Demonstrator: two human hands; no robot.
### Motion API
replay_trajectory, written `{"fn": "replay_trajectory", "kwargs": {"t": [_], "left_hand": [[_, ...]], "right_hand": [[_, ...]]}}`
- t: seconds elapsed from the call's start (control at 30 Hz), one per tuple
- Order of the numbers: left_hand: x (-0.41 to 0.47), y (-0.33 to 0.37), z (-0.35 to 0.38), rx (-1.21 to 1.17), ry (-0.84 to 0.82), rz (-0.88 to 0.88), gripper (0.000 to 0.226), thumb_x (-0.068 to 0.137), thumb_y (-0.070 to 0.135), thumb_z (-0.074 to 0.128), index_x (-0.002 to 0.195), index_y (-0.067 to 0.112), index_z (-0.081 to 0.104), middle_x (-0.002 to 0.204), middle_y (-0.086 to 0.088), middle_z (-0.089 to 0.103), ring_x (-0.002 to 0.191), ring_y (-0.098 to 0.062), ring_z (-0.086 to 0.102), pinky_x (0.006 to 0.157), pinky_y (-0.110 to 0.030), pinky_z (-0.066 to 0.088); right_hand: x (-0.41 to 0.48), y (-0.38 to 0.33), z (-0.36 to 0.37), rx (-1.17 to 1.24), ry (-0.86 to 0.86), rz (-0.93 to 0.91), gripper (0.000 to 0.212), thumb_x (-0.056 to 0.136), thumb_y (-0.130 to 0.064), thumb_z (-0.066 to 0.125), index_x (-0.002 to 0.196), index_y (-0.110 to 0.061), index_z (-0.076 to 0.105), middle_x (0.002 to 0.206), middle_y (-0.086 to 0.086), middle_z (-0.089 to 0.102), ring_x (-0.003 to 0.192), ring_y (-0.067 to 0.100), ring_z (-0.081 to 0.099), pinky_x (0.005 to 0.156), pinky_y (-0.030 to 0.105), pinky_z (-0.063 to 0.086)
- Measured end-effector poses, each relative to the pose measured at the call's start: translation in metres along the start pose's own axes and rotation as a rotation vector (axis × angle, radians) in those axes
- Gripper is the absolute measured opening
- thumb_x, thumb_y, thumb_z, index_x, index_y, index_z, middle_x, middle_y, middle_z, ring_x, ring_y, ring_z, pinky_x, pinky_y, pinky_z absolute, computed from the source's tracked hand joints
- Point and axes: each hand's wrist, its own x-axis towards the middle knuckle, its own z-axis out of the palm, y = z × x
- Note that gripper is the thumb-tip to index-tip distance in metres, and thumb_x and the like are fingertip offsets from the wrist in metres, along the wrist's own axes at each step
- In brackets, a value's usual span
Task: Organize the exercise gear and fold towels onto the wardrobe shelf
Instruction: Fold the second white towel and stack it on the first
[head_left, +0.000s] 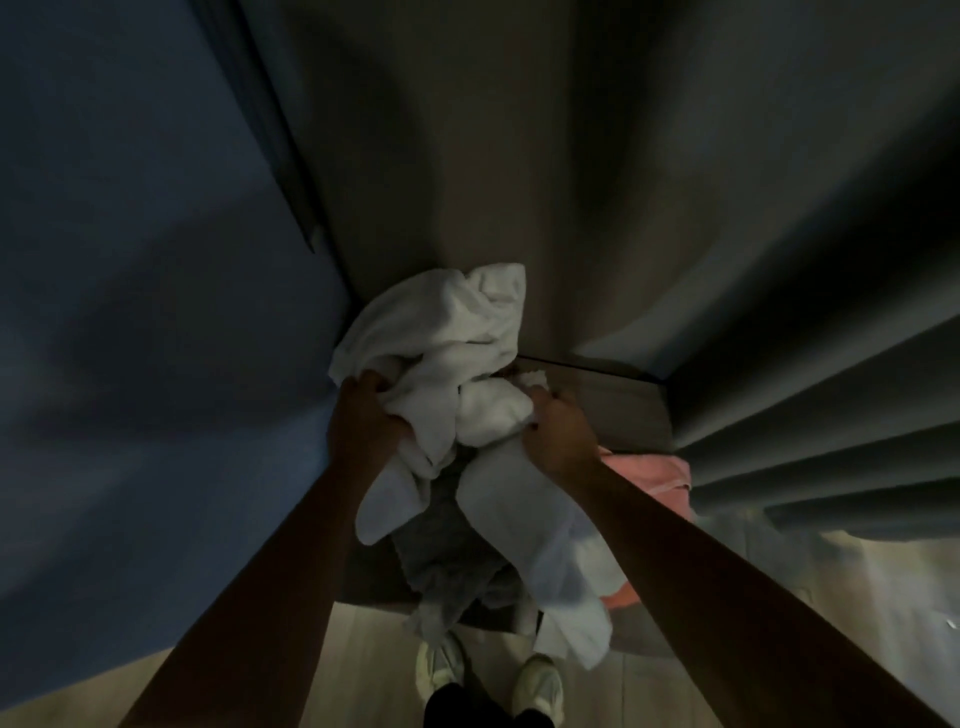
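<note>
Hands meet at frame centre: left hand (363, 418) and right hand (558, 434) each clutch, fingers curled, one side of the crumpled white towel (447, 332) bunched between them. Its bulk lies toward the upper left, nearer the left hand, with a grey towel (441, 545) below.

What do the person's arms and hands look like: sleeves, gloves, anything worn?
Left forearm and right forearm are bare to the frame edge, no sleeves in view. Left hand and right hand are ungloved. No watch, band or ring shows, though the light is dim.
</note>
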Motion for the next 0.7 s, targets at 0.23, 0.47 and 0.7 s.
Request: {"fn": "replay_trajectory", "kwargs": {"t": [0.23,0.47,0.7], "left_hand": [[-0.048,0.065,-0.082,-0.15,0.01,0.109,0.028,0.076,0.011,0.074,0.1,0.01,0.058,0.106,-0.012,0.059,0.096,-0.027,0.058,0.083,-0.042,0.05],[-0.107,0.14,-0.153,-0.206,0.178,0.305,0.024,0.075,0.014,0.077,0.077,0.027,0.056,0.081,0.004,0.063,0.076,-0.014,0.06,0.07,-0.033,0.049],[-0.171,0.177,-0.176,-0.129,0.334,0.433,0.032,0.078,0.011,0.074,0.105,0.011,0.058,0.101,-0.001,0.053,0.082,-0.008,0.047,0.065,-0.007,0.033]], "right_hand": [[-0.054,-0.037,-0.084,0.092,0.16,-0.107,0.024,0.091,-0.002,0.053,0.11,0.004,0.064,0.108,0.024,0.065,0.112,0.035,0.054,0.091,0.03,0.037],[-0.121,-0.068,-0.174,0.318,0.3,-0.187,0.015,0.087,0.003,0.061,0.098,0.011,0.066,0.096,0.022,0.068,0.089,0.031,0.064,0.066,0.019,0.037],[-0.161,-0.084,-0.225,0.536,0.383,-0.255,0.013,0.085,0.005,0.057,0.094,0.006,0.066,0.089,0.019,0.067,0.078,0.021,0.06,0.066,0.027,0.046]]}}
